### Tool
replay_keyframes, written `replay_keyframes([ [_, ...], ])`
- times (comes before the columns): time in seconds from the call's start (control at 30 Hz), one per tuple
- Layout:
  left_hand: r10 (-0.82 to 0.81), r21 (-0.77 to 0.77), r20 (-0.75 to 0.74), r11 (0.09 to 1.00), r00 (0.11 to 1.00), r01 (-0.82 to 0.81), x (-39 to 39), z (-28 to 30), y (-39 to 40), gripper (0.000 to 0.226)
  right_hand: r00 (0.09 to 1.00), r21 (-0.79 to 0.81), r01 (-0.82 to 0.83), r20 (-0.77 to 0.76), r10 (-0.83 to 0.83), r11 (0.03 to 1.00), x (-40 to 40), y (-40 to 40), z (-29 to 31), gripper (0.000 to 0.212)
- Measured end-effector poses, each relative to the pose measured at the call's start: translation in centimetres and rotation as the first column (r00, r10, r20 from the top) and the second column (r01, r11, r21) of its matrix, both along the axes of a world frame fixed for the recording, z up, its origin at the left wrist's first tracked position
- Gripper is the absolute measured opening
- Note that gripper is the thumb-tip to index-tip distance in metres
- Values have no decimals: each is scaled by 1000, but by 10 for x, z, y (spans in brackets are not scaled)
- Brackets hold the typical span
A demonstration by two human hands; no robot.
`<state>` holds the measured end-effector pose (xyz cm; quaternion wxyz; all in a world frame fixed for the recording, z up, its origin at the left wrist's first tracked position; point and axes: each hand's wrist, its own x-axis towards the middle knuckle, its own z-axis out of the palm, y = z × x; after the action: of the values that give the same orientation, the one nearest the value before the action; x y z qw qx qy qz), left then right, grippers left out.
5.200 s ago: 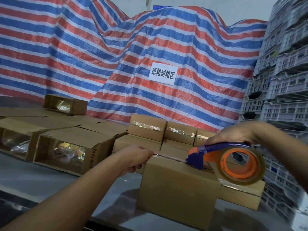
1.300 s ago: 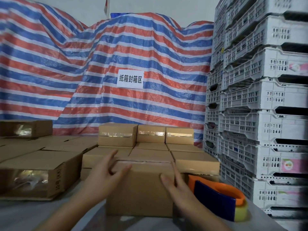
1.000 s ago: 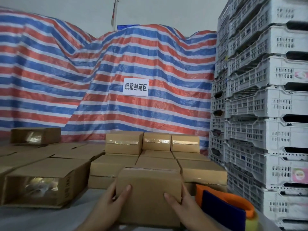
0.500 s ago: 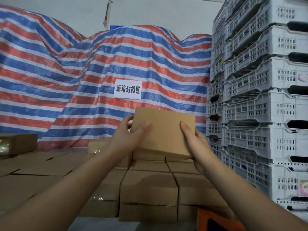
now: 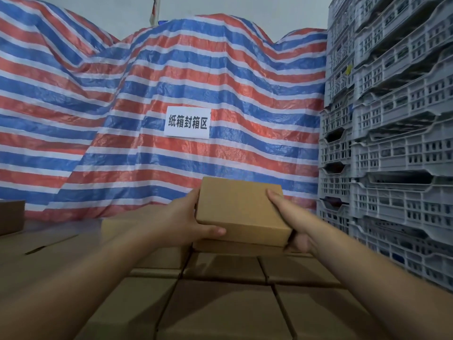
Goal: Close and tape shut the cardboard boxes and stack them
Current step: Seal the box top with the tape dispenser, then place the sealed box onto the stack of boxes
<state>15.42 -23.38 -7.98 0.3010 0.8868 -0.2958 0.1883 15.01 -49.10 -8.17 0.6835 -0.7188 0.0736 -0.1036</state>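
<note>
Above rows of stacked boxes (image 5: pixel 223 312), a closed cardboard box (image 5: pixel 241 212) is gripped at its ends by the left hand (image 5: pixel 186 222) and right hand (image 5: pixel 293 224), apparently just clear of the box beneath. Behind are seen a striped tarpaulin (image 5: pixel 147 82) with a white sign (image 5: pixel 187 122); grey crates (image 5: pixel 392 131) are stacked alongside.

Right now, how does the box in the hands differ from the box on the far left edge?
The held box is up off the stack, tilted, with the left hand and right hand on its two ends; the far-left box sits alone and untouched. The held box shows whole; the far-left box is cut by the frame edge. The held box is over the stacked boxes; the far-left box sits apart from them. Both are plain brown cardboard.
</note>
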Motion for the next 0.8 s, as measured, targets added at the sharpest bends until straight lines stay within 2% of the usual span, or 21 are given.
replay_keyframes([
  [0.1,142,151,49,977,989,-148,7,-4,-2,79,987,-8,4,-158,-5,1000,16,-5,-6,70],
  [0.23,217,245,115,940,969,-239,25,-7,0,71,970,24,-9,-242,14,1000,39,-10,-15,65],
  [0.37,228,248,139,934,964,-257,44,-6,2,61,968,20,-40,-248,44,999,49,-6,-16,54],
  [0.43,245,243,142,931,959,-274,52,-6,4,63,968,-4,-51,-246,48,999,51,-2,-16,50],
  [0.53,306,373,223,850,926,-371,63,-11,8,74,976,-97,-60,-214,38,993,53,4,-22,42],
  [0.6,338,404,250,815,907,-415,67,-17,10,74,984,-141,-41,-175,16,989,54,10,-27,37],
  [0.8,313,352,273,848,910,-397,64,-23,8,59,990,-225,-49,-139,18,973,46,10,-30,36],
])
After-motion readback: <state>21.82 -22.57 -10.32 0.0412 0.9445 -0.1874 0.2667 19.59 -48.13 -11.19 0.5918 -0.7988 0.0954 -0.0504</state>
